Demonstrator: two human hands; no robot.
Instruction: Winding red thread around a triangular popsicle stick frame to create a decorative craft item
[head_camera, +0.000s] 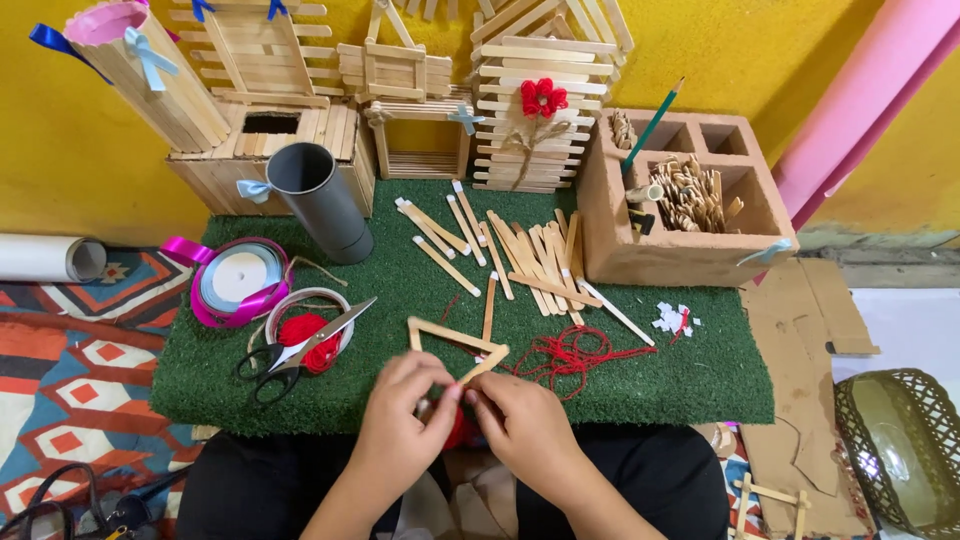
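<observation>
Left hand (405, 410): fingers pinched at the near corner of the stick triangle (455, 345), grasping it and a bit of red yarn.
Right hand (520, 420): fingertips closed on the same corner from the other side, seemingly on the yarn; the exact grip is hidden.
Stick triangle: three flat wooden sticks joined in a frame, lying at the near edge of the green mat (650, 380), one corner lifted into the hands.
Red yarn (575, 355): loose tangle on the mat just right of the triangle, a strand running to the hands.
Loose sticks (530, 255): scattered beyond the triangle, near the clay block (680, 255).
Scissors (300, 350): left of the triangle, lying across a red yarn ball (315, 335), blades open.
Ribbon spool (240, 280): far left, beside a grey tube (320, 200).
Risk: I judge the frame's joints may shift or pop if the yarn is pulled tight against one corner.
Risk: the slack tangle could snag on the mat or knot as it feeds.
</observation>
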